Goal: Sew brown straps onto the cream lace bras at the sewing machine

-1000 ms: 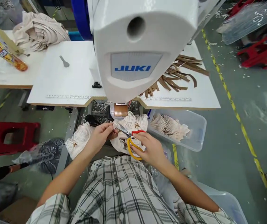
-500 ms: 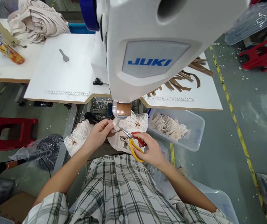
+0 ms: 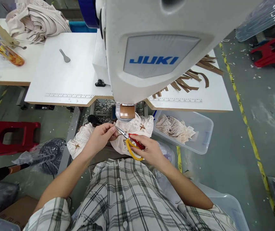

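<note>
Head view, only cam: left hand (image 3: pixel 101 137) is pinching, thumb and forefinger pressed together on what's probably an edge of the cream lace garment (image 3: pixel 147 127). Fingertips are covering the spot, so strap end, tab or thread: can't tell. Right hand (image 3: pixel 149 150) is gripping scissors (image 3: pixel 127 136), fingers curling round the red and yellow handles; blade tips are pointing right at the left fingertips.

Garment is lying below the lower end of the sewing machine (image 3: pixel 142 88), in front of the table (image 3: pixel 65 75) cut-out, part of it behind the hands. Another lace part (image 3: pixel 83 134) is showing left of the left hand; can't tell if it's joining up underneath.

Status: little brown bows are already sitting on both lace parts, so that bit's looking done. Snip at the fingertips is seemingly in progress; no loose offcut is showing, so I'm judging it unfinished. Clear bin (image 3: pixel 204 134) on the right is holding a heap of cream pieces (image 3: pixel 174 129); finished or waiting, can't say. Brown strips (image 3: pixel 187 83) and folded cream fabric (image 3: pixel 38 24) are lying on the tabletops, out of the hands' way.
</note>
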The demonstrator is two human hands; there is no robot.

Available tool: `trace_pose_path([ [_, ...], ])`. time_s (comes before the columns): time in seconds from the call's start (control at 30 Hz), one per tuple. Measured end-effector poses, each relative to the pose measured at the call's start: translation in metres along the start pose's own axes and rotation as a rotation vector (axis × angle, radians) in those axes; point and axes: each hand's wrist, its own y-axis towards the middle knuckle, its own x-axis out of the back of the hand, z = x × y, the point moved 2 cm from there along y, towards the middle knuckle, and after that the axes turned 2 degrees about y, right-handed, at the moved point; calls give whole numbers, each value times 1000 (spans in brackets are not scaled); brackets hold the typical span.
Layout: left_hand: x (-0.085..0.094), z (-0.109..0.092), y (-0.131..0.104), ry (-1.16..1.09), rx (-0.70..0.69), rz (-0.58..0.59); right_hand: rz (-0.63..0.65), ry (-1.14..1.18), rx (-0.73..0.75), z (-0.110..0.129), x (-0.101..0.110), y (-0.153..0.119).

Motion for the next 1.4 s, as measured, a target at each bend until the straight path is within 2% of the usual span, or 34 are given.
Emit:
trace_pose_path([
  [0.1, 0, -2, -1, 23, -22, -53, -29, -33, -51, -5, 6, -11],
  [0.2, 5, -5, -2, 138, -80, -103, -63, -39, -205, -15, 25, -21],
  [0.3, 12, -8, -3, 447, -204, -223, -103, -142, -303, -32, 59, -12],
  [0.37, 15, -12, -3, 648, -279, -284, -190, -311, -303, -48, 89, 10],
  [0.43, 17, -18, -3, 709, -308, -244, -276, -470, -258, -64, 118, 43],
  [0.5, 20, -26, -1, 644, -276, -99, -308, -557, -153, -71, 143, 79],
  [0.6, 28, -37, -1, 489, -192, 117, -388, -600, 27, -58, 164, 115],
  [0.67, 33, -42, -2, 594, -217, 152, -471, -518, 100, -38, 156, 113],
  [0.7, 35, -43, -2, 704, -259, 111, -470, -420, 130, -26, 144, 106],
  [0.73, 35, -43, -3, 826, -315, 37, -374, -298, 143, -16, 127, 96],
  [0.8, 30, -40, -5, 1025, -471, -125, -60, -72, 163, 2, 86, 72],
  [0.87, 15, -34, -8, 1116, -623, -185, 155, 29, 183, 14, 49, 50],
  [0.93, -4, -29, -13, 1152, -705, -145, 211, 86, 169, 20, 23, 36],
  [1.0, -23, -27, -17, 1163, -723, -104, 162, 207, 127, 22, 9, 29],
  [1.07, -39, -30, -19, 1063, -686, -83, 63, 397, 52, 23, 5, 28],
  [1.13, -49, -35, -18, 847, -572, -65, -70, 551, -62, 26, 8, 30],
  [1.2, -54, -42, -16, 602, -449, -79, -185, 618, -161, 32, 17, 36],
  [1.27, -54, -48, -14, 448, -387, -139, -244, 650, -198, 39, 29, 47],
  [1.33, -50, -53, -14, 450, -392, -241, -269, 659, -194, 44, 41, 63],
  [1.4, -44, -55, -12, 584, -432, -342, -283, 606, -178, 43, 52, 81],
])
